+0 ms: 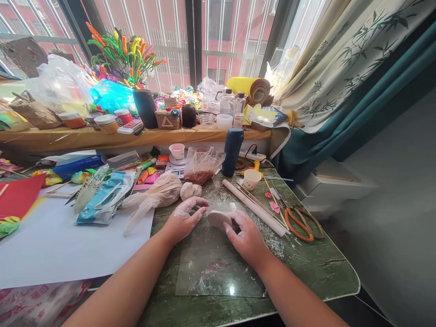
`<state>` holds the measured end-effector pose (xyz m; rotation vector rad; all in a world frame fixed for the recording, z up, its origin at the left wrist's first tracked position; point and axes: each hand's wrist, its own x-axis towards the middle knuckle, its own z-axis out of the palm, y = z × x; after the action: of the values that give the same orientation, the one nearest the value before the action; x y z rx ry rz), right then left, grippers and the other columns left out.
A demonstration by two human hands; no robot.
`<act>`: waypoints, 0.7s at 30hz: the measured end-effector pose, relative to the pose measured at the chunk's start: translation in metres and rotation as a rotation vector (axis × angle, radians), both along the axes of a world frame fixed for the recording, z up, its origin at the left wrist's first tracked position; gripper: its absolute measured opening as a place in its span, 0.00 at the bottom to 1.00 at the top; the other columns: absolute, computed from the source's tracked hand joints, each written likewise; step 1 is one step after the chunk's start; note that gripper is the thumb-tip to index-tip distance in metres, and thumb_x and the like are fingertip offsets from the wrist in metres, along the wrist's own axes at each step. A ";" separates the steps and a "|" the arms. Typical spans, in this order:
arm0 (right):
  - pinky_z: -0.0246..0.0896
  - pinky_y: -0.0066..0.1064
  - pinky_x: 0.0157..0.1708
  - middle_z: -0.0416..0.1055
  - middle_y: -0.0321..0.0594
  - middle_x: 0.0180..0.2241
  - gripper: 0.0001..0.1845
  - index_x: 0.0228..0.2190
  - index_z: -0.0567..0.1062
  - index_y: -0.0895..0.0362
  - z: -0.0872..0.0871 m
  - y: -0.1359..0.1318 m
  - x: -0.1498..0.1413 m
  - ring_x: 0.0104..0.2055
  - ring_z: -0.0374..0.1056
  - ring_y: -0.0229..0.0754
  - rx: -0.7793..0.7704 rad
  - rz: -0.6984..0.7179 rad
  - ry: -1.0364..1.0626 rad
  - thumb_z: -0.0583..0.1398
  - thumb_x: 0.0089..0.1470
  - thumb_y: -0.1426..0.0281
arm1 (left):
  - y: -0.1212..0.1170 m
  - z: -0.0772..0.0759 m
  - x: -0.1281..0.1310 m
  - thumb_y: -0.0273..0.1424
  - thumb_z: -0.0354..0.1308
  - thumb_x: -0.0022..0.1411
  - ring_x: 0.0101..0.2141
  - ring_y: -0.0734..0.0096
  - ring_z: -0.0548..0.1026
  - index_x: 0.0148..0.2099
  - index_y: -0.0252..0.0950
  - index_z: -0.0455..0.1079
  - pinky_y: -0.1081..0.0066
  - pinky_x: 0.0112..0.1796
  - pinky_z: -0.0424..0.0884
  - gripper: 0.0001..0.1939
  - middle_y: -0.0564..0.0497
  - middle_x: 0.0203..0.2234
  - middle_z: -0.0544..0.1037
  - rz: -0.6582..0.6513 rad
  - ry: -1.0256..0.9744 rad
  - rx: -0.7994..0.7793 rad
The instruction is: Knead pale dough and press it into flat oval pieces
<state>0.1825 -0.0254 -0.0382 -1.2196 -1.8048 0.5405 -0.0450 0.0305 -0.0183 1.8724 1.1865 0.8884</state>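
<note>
My right hand (245,234) grips a flat, rounded piece of pale clay (218,220) between thumb and fingers, above a clear sheet (207,272) on the table. To its left, my left hand (186,217) is empty, its fingers curved and apart, dusted with white powder. Just beyond the left hand sits a lump of whitish clay (190,191), beside a knotted plastic bag (163,188). A pale rolling pin (254,206) lies at a slant to the right of my right hand, with thin sticks alongside it.
Orange-handled scissors (301,225) lie near the right edge. A paper cup (252,179), a dark blue bottle (232,152) and a bag of reddish-brown material (200,168) stand farther back. A blue-and-white packet (105,197) rests on white paper (68,245) at left.
</note>
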 end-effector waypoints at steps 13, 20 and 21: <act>0.68 0.42 0.50 0.77 0.41 0.46 0.15 0.49 0.74 0.49 -0.007 0.009 -0.004 0.49 0.73 0.50 -0.093 0.026 -0.023 0.60 0.59 0.69 | -0.002 -0.008 0.005 0.34 0.60 0.65 0.45 0.64 0.78 0.49 0.42 0.77 0.66 0.49 0.73 0.11 0.51 0.44 0.82 -0.146 0.096 0.031; 0.69 0.41 0.48 0.78 0.41 0.44 0.12 0.47 0.76 0.49 -0.003 0.004 -0.002 0.47 0.74 0.49 -0.072 -0.076 0.034 0.61 0.60 0.68 | -0.001 -0.005 0.004 0.35 0.58 0.66 0.46 0.63 0.77 0.49 0.41 0.76 0.64 0.50 0.72 0.11 0.50 0.44 0.81 -0.100 0.104 0.053; 0.69 0.41 0.48 0.78 0.41 0.44 0.12 0.47 0.76 0.49 -0.003 0.004 -0.002 0.47 0.74 0.49 -0.078 -0.062 0.017 0.61 0.60 0.68 | -0.001 -0.004 0.004 0.35 0.58 0.67 0.46 0.63 0.78 0.48 0.40 0.76 0.64 0.51 0.72 0.11 0.50 0.44 0.81 -0.095 0.103 0.049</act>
<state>0.1804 -0.0213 -0.0413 -1.3154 -1.7395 0.5885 -0.0415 0.0294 -0.0226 2.0181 1.1350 0.7835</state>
